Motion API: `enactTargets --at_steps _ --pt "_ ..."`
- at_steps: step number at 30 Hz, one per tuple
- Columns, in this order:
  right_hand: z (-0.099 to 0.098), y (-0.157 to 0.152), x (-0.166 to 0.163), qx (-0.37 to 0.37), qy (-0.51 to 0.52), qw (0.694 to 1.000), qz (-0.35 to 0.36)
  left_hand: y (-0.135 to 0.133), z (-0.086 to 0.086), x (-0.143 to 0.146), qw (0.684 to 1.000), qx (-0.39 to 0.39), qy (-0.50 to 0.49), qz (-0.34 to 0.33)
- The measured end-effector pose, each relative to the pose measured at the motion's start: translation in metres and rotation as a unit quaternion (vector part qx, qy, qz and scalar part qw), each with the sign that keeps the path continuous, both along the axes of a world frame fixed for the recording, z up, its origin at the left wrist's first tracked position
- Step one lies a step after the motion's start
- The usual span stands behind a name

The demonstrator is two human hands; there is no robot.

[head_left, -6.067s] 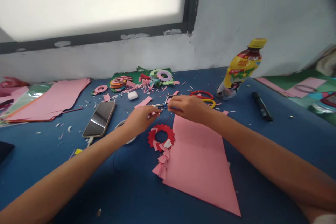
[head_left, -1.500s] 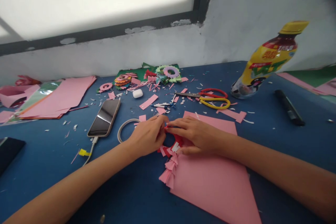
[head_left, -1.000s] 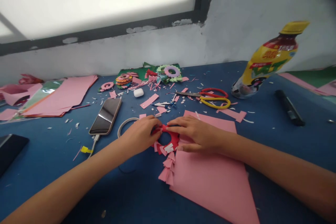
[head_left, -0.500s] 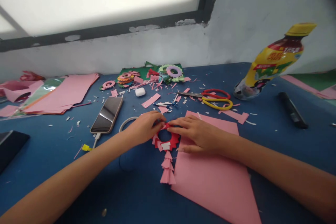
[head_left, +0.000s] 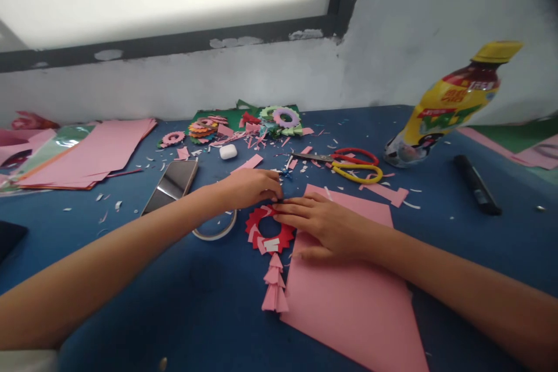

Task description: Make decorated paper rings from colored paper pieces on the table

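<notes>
A red zigzag-edged paper ring [head_left: 285, 237] lies on the blue table, with pink paper pieces on its left side and two white strips at its bottom. From it hangs a tail of stacked pink paper fans [head_left: 274, 285]. Just above the ring's top is my left hand [head_left: 255, 187], its fingers curled together; whatever they may hold is hidden. My right hand [head_left: 320, 222] lies flat with fingers stretched, the tips on the ring's upper right edge and the palm over a pink paper sheet [head_left: 357, 308]. A roll of white tape [head_left: 211, 237] sits below my left wrist.
Red-and-yellow scissors [head_left: 357, 173] and paper scraps lie beyond my hands. Further back are coloured paper rings [head_left: 285, 117] and a white earbud case [head_left: 228, 152]. A phone [head_left: 172, 183] and pink sheets [head_left: 108, 148] are left; a bottle [head_left: 449, 104] and black cutter [head_left: 477, 185] right.
My left hand has lifted off the ring's top and moved slightly up and away, uncovering the ring's upper left and the tape roll. My right hand stays almost in place.
</notes>
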State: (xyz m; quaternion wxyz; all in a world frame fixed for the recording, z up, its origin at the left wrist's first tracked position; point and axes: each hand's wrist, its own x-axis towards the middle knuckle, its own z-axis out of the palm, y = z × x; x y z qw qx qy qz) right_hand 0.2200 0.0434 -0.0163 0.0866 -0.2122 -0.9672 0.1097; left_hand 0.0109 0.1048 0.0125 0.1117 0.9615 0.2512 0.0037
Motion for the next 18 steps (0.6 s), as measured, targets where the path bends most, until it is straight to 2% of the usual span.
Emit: enactTargets --at_steps 4,7,18 --pt "0.0 0.0 0.0 -0.009 0.004 1.0 -0.004 -0.003 0.003 0.004 0.992 0.087 0.067 -0.061" --pt "0.0 0.0 0.0 -0.013 0.011 1.0 -0.003 -0.006 0.005 0.008 0.985 0.115 0.112 -0.062" --pt "-0.001 0.0 0.0 -0.009 0.016 1.0 -0.001 0.012 0.011 0.019 0.997 -0.021 0.048 -0.062"
